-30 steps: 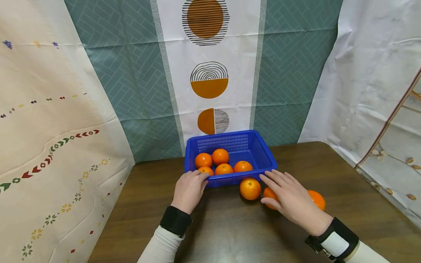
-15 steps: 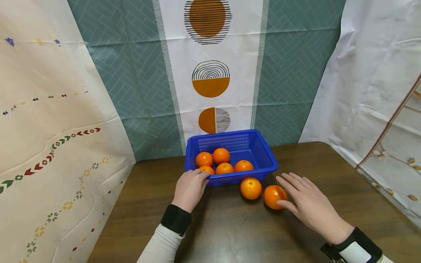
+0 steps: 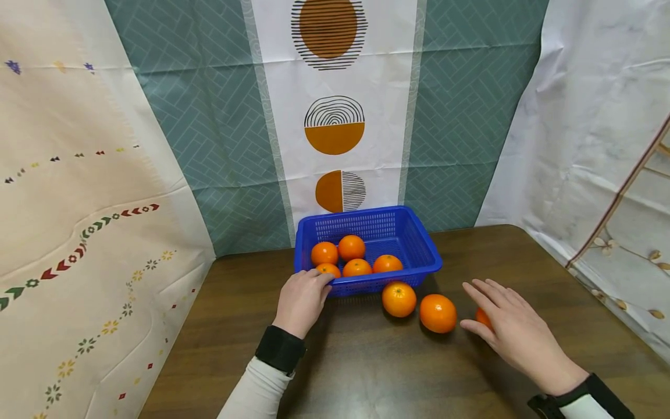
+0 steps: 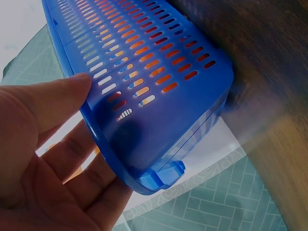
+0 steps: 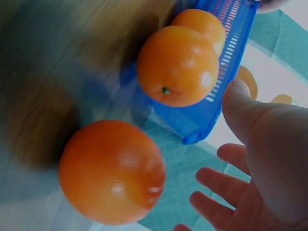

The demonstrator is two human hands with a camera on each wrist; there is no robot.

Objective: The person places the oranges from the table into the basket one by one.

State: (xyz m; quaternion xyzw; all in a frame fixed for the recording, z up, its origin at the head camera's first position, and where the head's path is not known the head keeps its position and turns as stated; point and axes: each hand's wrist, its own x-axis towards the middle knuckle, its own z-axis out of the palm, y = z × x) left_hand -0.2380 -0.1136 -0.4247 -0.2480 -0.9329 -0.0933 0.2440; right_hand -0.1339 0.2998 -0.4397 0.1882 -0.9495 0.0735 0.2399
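My left hand [image 3: 302, 302] holds the near left rim of a blue plastic basket [image 3: 426, 270]. In the left wrist view the thumb [image 4: 65, 96] lies on the basket's outer wall and the fingers go behind the rim. Several oranges [image 3: 352, 248] sit in the basket's left and front part. In front of it on the table are one orange [image 3: 399, 299] and, to its right, another orange [image 3: 438, 313]. My right hand [image 3: 518, 334] hovers with spread fingers over a third orange [image 3: 483, 317], mostly hidden in the head view. The right wrist view shows this orange [image 5: 113, 172] apart from the fingers.
A brown wooden table [image 3: 366, 372] carries everything. Behind it hangs a patterned cloth [image 3: 230, 145] close to the basket's back. Pale cloths [image 3: 104, 262] border the table at left and right.
My right hand has moved right, away from the basket and past the middle loose orange, to the rightmost one. The left hand and the basket have stayed in place.
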